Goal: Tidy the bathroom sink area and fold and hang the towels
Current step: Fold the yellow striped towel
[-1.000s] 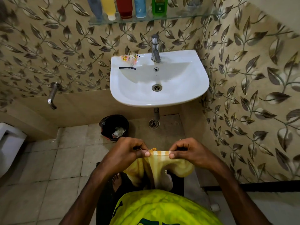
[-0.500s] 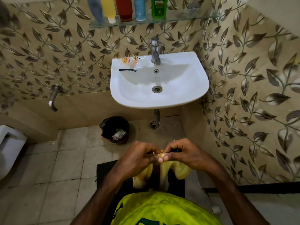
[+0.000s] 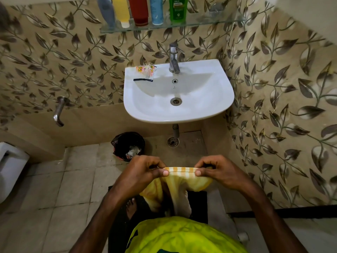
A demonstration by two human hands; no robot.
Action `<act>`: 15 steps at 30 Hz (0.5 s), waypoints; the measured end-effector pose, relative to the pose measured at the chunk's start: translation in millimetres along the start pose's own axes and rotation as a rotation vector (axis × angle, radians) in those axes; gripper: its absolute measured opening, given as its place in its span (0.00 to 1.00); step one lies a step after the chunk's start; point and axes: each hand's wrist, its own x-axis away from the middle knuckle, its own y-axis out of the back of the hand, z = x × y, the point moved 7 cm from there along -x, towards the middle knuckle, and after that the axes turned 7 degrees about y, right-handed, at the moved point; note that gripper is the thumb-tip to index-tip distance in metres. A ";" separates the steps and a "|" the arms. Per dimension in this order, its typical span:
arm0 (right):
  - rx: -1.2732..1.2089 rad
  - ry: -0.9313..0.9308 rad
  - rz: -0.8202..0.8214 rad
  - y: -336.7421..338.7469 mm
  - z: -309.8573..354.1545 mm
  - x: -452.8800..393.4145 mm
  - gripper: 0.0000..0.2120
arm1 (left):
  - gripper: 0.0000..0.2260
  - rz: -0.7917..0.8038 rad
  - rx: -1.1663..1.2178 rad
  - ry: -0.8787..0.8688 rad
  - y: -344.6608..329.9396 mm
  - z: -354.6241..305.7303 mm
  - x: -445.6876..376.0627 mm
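Note:
A yellow and white striped towel (image 3: 180, 181) hangs in front of me, below the white sink (image 3: 206, 106). My left hand (image 3: 145, 172) pinches its top edge at the left end, and my right hand (image 3: 217, 170) pinches the right end. The striped edge is stretched flat between them while the rest droops toward the dark floor mat (image 3: 197, 205). On the sink's back left ledge lie small orange sachets (image 3: 145, 70) and a thin black strip (image 3: 143, 80). The tap (image 3: 174, 58) stands at the middle of the back rim.
A glass shelf (image 3: 182, 24) above the sink carries several bottles. A black-lined bin (image 3: 129, 146) holding scraps stands on the floor left of the drain pipe. A wall tap (image 3: 59, 111) juts out at the left. A white toilet edge (image 3: 11, 167) shows far left. Patterned walls close in on the right.
Half a second ago my hands were together at the towel's edge. They have moved apart, and the striped edge is now spread between them.

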 end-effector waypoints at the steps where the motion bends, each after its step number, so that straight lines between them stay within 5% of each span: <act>1: -0.007 0.015 -0.008 1.2 1.8 1.0 0.05 | 0.01 -0.021 0.005 0.016 2.4 2.3 -1.0; 6: -0.165 0.081 -0.010 -0.4 15.0 7.3 0.09 | 0.01 -0.102 0.031 0.102 8.0 13.8 -7.9; 11: -0.273 0.057 0.212 -17.7 19.7 13.1 0.16 | 0.01 -0.095 0.150 0.146 3.5 14.4 -14.4; 15: -0.130 0.112 0.169 -20.9 25.6 12.1 0.18 | 0.09 -0.020 0.360 0.178 -2.1 5.7 -12.8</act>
